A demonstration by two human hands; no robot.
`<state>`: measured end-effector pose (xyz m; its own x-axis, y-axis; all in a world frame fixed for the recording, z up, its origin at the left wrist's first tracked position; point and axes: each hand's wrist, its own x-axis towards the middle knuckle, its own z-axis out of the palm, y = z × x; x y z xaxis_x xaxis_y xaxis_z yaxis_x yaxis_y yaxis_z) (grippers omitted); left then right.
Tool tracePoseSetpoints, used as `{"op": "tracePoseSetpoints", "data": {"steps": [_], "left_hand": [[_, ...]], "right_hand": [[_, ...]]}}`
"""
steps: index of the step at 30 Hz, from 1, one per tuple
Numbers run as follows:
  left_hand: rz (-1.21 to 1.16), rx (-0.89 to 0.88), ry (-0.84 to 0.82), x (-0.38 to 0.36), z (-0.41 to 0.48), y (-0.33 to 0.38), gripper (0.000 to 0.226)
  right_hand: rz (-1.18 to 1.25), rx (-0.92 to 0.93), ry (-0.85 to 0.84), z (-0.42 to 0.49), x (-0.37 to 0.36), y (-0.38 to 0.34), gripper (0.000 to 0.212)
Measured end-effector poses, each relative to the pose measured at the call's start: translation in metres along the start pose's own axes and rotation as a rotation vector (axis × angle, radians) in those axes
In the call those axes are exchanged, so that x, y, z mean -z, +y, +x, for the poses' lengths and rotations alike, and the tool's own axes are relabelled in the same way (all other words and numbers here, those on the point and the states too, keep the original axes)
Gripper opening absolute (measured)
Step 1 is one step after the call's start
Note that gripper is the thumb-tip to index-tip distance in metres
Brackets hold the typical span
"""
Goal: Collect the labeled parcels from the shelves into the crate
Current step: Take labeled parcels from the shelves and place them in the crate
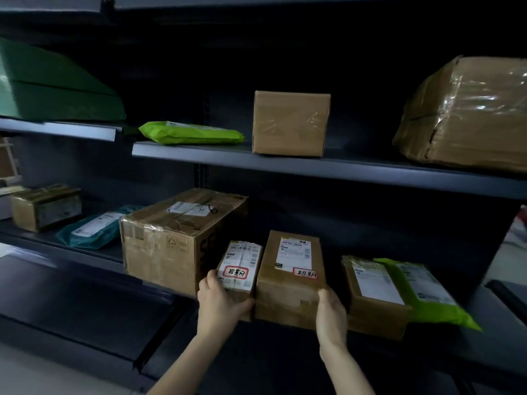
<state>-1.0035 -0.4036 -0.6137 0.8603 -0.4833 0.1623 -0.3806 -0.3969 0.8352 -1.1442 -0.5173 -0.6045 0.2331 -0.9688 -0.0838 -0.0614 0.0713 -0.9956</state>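
Observation:
Two cardboard parcels with red-bordered handwritten labels sit side by side at the front of the lower shelf (484, 317). My left hand (219, 303) grips the small parcel (239, 269) at its front left corner, thumb on top. My right hand (332, 315) grips the larger parcel (291, 269) at its front right corner. No crate is in view.
A big carton (176, 238) stands just left of the small parcel. A box with a green mailer (422, 292) on it lies to the right. The upper shelf (285, 163) carries a green mailer, a plain box and a taped bundle. More parcels lie far left.

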Motion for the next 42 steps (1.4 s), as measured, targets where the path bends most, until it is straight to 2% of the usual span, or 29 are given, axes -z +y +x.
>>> {"op": "tracePoseSetpoints", "data": {"steps": [5,8,10,12,15,19,23,26,31,35,38,41,42], "left_hand": [[-0.151,-0.024,-0.11,0.006,0.007,-0.007,0.105],[-0.31,0.004,-0.173,0.018,0.011,-0.007,0.07],[-0.363,0.036,-0.147,0.023,0.014,-0.012,0.047],[-0.379,0.06,-0.137,0.027,0.015,-0.018,0.039],[-0.43,0.101,-0.199,0.029,0.011,-0.022,0.046],[-0.506,0.123,-0.263,0.03,0.006,-0.024,0.051],[-0.587,0.183,-0.287,0.035,-0.005,-0.024,0.048],[-0.614,0.23,-0.299,0.047,-0.011,-0.015,0.044],[-0.639,0.312,-0.374,0.088,-0.035,0.022,0.035],[-0.638,0.369,-0.414,0.139,-0.057,0.059,0.053],[-0.644,0.402,-0.379,0.181,-0.071,0.085,0.04],[-0.628,0.448,-0.325,0.235,-0.089,0.106,0.042],[-0.629,0.453,-0.307,0.255,-0.094,0.112,0.05]], "right_hand": [[-0.054,0.054,-0.066,0.003,0.009,0.001,0.022],[-0.028,0.042,-0.108,0.005,0.014,0.0,0.019],[-0.006,0.027,-0.161,0.006,0.016,0.001,0.022],[0.003,0.022,-0.231,0.005,0.02,0.002,0.031],[0.001,0.033,-0.329,0.002,0.026,0.005,0.035],[-0.016,0.036,-0.378,-0.003,0.032,0.012,0.057],[0.073,-0.002,-0.407,-0.01,0.039,0.011,0.049],[0.084,-0.051,-0.403,-0.018,0.048,-0.002,0.052],[0.076,-0.102,-0.383,-0.048,0.068,-0.052,0.057],[0.036,-0.141,-0.408,-0.083,0.08,-0.099,0.059],[0.04,-0.186,-0.424,-0.111,0.079,-0.141,0.058],[0.031,-0.195,-0.476,-0.142,0.07,-0.183,0.059],[0.027,-0.194,-0.506,-0.152,0.065,-0.196,0.06]]}}
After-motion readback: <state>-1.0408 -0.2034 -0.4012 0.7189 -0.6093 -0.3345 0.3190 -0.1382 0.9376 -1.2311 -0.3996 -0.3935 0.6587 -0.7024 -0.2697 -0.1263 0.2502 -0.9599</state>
